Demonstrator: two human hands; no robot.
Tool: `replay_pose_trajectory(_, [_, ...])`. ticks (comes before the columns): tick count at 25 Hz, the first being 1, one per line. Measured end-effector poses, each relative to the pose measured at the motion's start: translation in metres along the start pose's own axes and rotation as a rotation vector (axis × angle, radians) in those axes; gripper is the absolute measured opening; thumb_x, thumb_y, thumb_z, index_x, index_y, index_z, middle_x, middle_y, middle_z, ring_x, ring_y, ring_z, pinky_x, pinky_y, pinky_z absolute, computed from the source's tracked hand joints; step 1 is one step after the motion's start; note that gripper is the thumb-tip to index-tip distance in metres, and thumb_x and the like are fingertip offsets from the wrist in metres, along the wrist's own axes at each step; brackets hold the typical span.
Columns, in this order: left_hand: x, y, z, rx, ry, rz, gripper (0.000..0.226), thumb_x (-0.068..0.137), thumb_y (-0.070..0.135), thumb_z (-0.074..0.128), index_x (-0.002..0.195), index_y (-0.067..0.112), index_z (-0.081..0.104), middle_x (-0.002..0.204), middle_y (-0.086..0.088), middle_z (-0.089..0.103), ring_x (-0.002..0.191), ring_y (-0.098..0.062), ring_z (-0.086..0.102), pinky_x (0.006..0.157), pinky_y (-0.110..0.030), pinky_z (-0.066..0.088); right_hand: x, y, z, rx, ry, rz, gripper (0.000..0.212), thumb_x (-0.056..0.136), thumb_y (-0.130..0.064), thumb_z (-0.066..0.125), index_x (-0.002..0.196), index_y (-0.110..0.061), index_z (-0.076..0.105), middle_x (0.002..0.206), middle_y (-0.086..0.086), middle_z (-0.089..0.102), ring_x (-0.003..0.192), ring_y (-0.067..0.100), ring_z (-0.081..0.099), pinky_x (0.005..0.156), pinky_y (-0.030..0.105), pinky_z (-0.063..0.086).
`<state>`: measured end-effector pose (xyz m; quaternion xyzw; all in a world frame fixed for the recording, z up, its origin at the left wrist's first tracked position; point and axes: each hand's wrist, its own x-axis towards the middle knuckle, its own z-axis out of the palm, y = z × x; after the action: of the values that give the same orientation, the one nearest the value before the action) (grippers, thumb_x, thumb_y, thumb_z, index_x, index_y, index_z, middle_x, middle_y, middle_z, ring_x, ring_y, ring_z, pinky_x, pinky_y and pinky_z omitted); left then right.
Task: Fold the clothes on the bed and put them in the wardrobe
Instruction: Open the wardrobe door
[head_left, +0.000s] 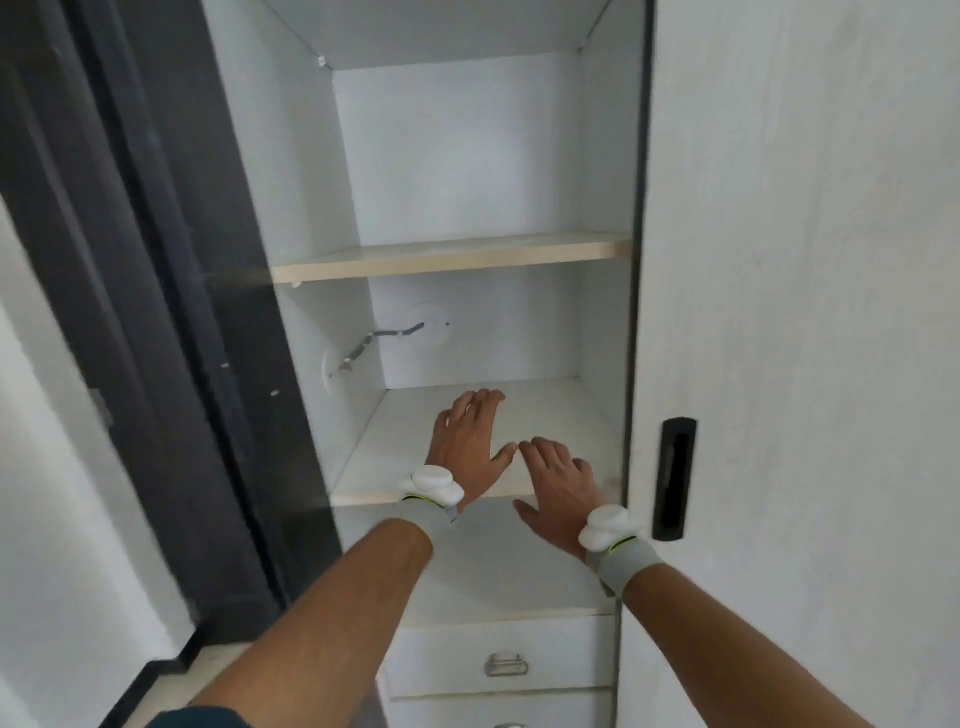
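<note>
I face the open white wardrobe (467, 156). My left hand (470, 434) reaches into it, palm down with straight fingers over the lower shelf (561, 415). My right hand (558, 486) hovers at that shelf's front edge, fingers straight, palm down. Neither hand holds anything. Both wrists wear grey bands with white sensors. No clothes or bed appear in view.
An upper shelf (452, 257) sits bare above. A cable (379, 340) runs across the back corner between two round wall plates. Two drawers (504, 660) with metal handles lie below. The sliding door (805, 312) with a black recessed handle (675, 478) stands right; a dark door panel (156, 312) left.
</note>
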<state>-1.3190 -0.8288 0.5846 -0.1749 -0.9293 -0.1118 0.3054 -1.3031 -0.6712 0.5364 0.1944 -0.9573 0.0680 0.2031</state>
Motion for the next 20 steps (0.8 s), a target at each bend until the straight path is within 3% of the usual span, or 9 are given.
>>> replay_pose_trajectory(4, [-0.057, -0.063, -0.047, 0.282, -0.003, -0.199, 0.077, 0.084, 0.050, 0.055, 0.147, 0.020, 0.023, 0.156, -0.002, 0.021, 0.145, -0.020, 0.013, 0.114, -0.050, 0.019, 0.040, -0.056, 0.019, 0.181, -0.068, -0.073, 0.084, 0.087, -0.046, 0.057, 0.151, -0.012, 0.014, 0.156, 0.007, 0.020, 0.143, 0.026, 0.020, 0.110, 0.048, 0.031])
replay_pose_trajectory(10, [-0.167, -0.101, -0.142, 0.630, -0.007, -0.671, 0.102, 0.077, 0.051, 0.063, 0.152, 0.020, 0.002, 0.160, -0.003, 0.003, 0.149, -0.022, -0.006, 0.115, -0.057, 0.011, 0.064, -0.194, 0.018, 0.339, -0.020, -0.514, 0.091, 0.084, -0.049, 0.061, 0.151, -0.012, 0.013, 0.158, 0.006, 0.014, 0.145, 0.027, 0.016, 0.111, 0.053, 0.029])
replay_pose_trajectory(13, [-0.227, -0.089, -0.178, 0.747, 0.001, -0.885, 0.108, 0.076, 0.052, 0.065, 0.152, 0.020, -0.004, 0.160, -0.005, 0.001, 0.149, -0.025, -0.008, 0.114, -0.057, 0.011, 0.044, -0.252, 0.012, 0.397, 0.018, -0.714, 0.093, 0.086, -0.051, 0.060, 0.153, -0.012, 0.007, 0.161, 0.007, 0.007, 0.148, 0.028, 0.009, 0.115, 0.056, 0.024])
replay_pose_trajectory(20, [-0.370, 0.004, -0.251, 0.935, 0.021, -1.252, 0.109, 0.075, 0.053, 0.064, 0.152, 0.020, -0.005, 0.161, -0.003, 0.000, 0.149, -0.021, -0.009, 0.114, -0.058, 0.008, -0.068, -0.364, -0.020, 0.573, -0.126, -1.122, 0.094, 0.089, -0.050, 0.056, 0.153, -0.011, -0.002, 0.162, 0.007, -0.004, 0.149, 0.026, -0.001, 0.116, 0.056, 0.015])
